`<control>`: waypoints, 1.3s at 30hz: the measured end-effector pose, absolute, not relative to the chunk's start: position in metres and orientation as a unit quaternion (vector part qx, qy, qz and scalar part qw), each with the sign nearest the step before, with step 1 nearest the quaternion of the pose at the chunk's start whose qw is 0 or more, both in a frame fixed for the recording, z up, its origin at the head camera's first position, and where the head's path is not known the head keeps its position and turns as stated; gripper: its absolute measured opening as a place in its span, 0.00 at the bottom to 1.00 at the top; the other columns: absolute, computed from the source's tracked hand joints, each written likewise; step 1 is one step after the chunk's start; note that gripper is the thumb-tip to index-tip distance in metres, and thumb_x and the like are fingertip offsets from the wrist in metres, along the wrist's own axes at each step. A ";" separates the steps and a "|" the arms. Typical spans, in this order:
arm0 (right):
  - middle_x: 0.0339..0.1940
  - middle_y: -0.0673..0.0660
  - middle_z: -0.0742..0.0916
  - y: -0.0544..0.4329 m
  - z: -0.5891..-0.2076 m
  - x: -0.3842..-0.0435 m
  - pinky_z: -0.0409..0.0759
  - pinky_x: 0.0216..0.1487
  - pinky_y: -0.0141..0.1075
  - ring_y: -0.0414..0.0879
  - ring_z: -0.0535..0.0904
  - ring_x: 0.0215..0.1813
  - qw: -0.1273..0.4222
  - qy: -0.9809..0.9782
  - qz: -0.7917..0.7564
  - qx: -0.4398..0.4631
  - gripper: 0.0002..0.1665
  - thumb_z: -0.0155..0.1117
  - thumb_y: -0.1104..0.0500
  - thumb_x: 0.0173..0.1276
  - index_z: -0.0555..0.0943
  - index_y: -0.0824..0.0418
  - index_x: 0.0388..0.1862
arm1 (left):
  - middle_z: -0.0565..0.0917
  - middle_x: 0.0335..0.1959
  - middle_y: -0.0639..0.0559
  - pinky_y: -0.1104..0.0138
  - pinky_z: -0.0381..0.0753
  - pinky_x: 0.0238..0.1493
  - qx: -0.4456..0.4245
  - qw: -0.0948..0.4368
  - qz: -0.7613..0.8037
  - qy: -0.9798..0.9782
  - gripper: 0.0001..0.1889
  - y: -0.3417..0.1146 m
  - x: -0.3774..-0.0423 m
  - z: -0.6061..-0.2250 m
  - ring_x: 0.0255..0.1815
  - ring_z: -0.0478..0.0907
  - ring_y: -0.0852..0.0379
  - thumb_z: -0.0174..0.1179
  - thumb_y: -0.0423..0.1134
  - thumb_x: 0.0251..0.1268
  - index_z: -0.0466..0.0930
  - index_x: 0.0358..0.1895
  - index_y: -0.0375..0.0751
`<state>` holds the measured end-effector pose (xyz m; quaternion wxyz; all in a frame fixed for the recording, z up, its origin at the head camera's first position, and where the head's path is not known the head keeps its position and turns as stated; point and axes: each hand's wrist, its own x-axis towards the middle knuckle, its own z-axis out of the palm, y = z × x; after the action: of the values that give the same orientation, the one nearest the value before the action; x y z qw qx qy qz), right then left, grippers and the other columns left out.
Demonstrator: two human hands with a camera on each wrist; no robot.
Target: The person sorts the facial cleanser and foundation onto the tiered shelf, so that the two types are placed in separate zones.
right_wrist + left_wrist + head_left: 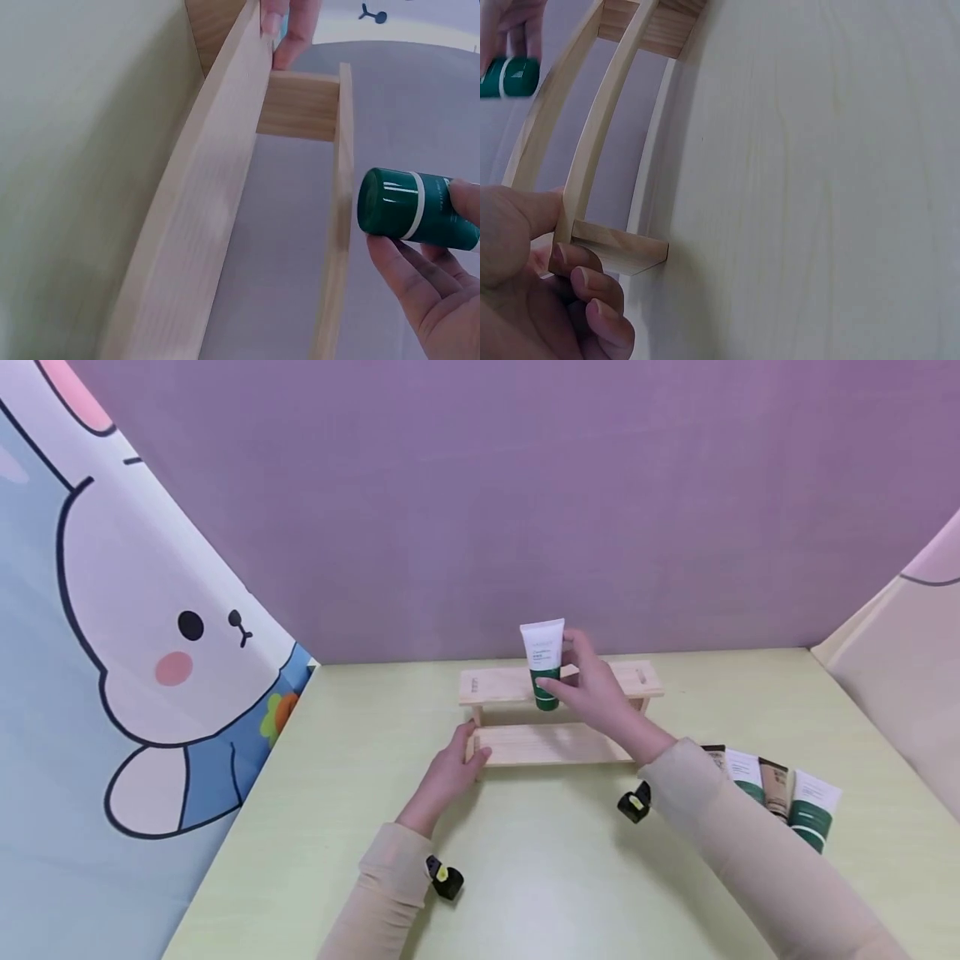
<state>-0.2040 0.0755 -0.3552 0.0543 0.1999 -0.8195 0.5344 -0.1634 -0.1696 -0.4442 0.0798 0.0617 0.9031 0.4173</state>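
A two-tier wooden rack [551, 746] stands near the back of the table. Its left end is held by my left hand [450, 767]; in the left wrist view the thumb and fingers pinch the corner of the lower board [600, 131]. My right hand [596, 695] grips a white and green squeeze tube [542, 645], cap down, in front of the upper board [491, 687]. From the right wrist, the tube's green cap [391, 202] shows beside the upper board's edge, apart from it, with thumb and fingers around the green part.
Several more tubes lie on the table to the right, including a white and green tube [813, 810] and a brown tube [774, 785], partly behind my right sleeve [712, 810]. A purple backdrop [420, 527] rises behind the table, with a rabbit-print cloth [127, 635] at the left.
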 end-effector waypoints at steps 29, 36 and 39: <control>0.58 0.63 0.79 0.074 -0.369 -0.211 0.78 0.56 0.46 0.58 0.77 0.58 0.083 -0.854 0.471 0.206 0.33 0.67 0.56 0.67 0.66 0.63 0.67 | 0.69 0.68 0.35 0.44 0.72 0.57 0.025 0.082 0.411 0.908 0.31 -0.161 -0.170 -0.446 0.64 0.70 0.38 0.50 0.52 0.75 0.53 0.76 0.53; 0.55 0.64 0.83 0.121 -0.369 -0.185 0.81 0.49 0.46 0.56 0.82 0.52 0.117 -0.874 0.416 0.225 0.19 0.64 0.61 0.69 0.77 0.65 0.58 | 0.67 0.69 0.36 0.43 0.69 0.60 0.016 0.083 0.408 0.909 0.30 -0.160 -0.171 -0.447 0.66 0.67 0.36 0.50 0.52 0.75 0.53 0.76 0.55; 0.51 0.62 0.85 0.141 -0.370 -0.174 0.82 0.45 0.46 0.54 0.84 0.47 0.131 -0.878 0.403 0.222 0.15 0.62 0.64 0.70 0.79 0.66 0.54 | 0.68 0.69 0.36 0.42 0.68 0.61 0.017 0.082 0.406 0.910 0.30 -0.160 -0.172 -0.448 0.66 0.67 0.36 0.50 0.51 0.75 0.53 0.76 0.54</control>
<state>-0.1739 0.1410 -0.3704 0.1305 0.2223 -0.8780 0.4034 -0.1718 -0.1598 -0.4476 0.0817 0.0174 0.9099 0.4064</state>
